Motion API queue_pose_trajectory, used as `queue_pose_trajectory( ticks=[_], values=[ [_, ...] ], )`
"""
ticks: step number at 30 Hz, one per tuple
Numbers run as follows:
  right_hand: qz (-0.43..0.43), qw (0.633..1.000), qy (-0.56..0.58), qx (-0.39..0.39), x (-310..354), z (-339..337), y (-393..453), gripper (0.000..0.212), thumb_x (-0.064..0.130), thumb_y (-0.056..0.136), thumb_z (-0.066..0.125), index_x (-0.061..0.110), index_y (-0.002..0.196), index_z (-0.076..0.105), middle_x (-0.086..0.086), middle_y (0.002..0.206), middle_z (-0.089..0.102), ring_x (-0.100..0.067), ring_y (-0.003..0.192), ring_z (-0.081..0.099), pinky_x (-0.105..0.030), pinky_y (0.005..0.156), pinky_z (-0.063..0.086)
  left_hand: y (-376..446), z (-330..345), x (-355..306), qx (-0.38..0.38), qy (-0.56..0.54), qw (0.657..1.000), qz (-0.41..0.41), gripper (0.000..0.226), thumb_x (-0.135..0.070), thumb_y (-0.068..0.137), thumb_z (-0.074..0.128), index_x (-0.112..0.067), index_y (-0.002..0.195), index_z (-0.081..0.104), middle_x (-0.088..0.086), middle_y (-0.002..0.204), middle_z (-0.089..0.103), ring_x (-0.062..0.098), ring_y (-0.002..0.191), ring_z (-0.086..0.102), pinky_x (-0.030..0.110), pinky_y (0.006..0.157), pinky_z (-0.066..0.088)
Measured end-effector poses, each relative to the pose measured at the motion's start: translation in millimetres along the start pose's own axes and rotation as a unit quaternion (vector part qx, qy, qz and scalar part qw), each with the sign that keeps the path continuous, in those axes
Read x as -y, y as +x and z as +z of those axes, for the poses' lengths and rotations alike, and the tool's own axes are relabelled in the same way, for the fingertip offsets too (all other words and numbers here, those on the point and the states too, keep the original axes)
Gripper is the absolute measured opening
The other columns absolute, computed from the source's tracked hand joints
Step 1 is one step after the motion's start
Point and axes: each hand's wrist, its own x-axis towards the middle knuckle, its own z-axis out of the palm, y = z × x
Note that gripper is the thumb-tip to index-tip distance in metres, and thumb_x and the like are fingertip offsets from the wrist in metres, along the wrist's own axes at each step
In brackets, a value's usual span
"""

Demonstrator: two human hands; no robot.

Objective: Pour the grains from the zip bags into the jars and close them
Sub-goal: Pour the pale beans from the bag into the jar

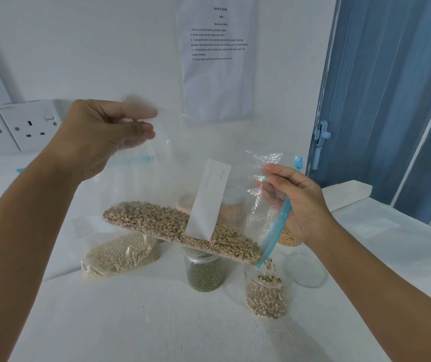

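The held zip bag [183,226] hides most of two far jars [231,207]; the left hand's fingertips [144,116] are blurred.

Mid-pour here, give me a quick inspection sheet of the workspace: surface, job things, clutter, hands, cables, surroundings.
Surface: white table, rough-looking top.
Job's things: zip bag of beans tilted, its blue zip end lowest, beans falling into the open jar, which is partly filled. Loose lid lies beside that jar. Jar of green grains stands under the bag. Full bag of pale grains lies on the table.
Clutter: more jars behind the bag, contents unclear.
Hands: left hand pinches the bag's raised bottom end; right hand holds the zip end.
Cables: nothing seen.
Surroundings: wall sockets, instruction sheet on the wall, blue folding door.
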Motion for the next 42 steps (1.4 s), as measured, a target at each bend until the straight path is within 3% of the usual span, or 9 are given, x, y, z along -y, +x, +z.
queue_pose_trajectory(
  ticks=[23,29,42],
  values=[
    [-0.001,1.000,0.007,0.014,-1,-2,-2,0.019,0.000,0.092,0.069,0.008,0.108,0.077,-0.012,0.120,0.076,-0.029,0.103,0.077,-0.034,0.089,0.063,-4,1,-9,0.000,0.009,1.000,0.004,0.027,-0.009,0.073,0.082,-0.017,0.099,0.083,0.011,0.096,0.080,0.026,0.090,0.078,0.034,0.093,0.061],
    [-0.001,1.000,0.007,0.009,-2,-2,-3,0.019,-0.001,0.092,0.069,0.008,0.106,0.077,-0.012,0.117,0.076,-0.029,0.102,0.077,-0.034,0.088,0.063,-5,2,-11,0.002,0.009,1.000,0.004,0.025,-0.010,0.072,0.082,-0.020,0.095,0.084,0.019,0.105,0.077,0.030,0.095,0.077,0.036,0.094,0.061],
    [0.001,1.000,0.002,0.006,0,-3,-6,0.019,-0.001,0.092,0.069,0.010,0.104,0.078,-0.009,0.117,0.077,-0.029,0.104,0.076,-0.035,0.089,0.063,-6,2,-12,0.001,0.011,1.000,-0.003,0.024,-0.010,0.072,0.082,-0.021,0.093,0.085,0.017,0.105,0.078,0.031,0.096,0.077,0.038,0.095,0.060]
  ],
)
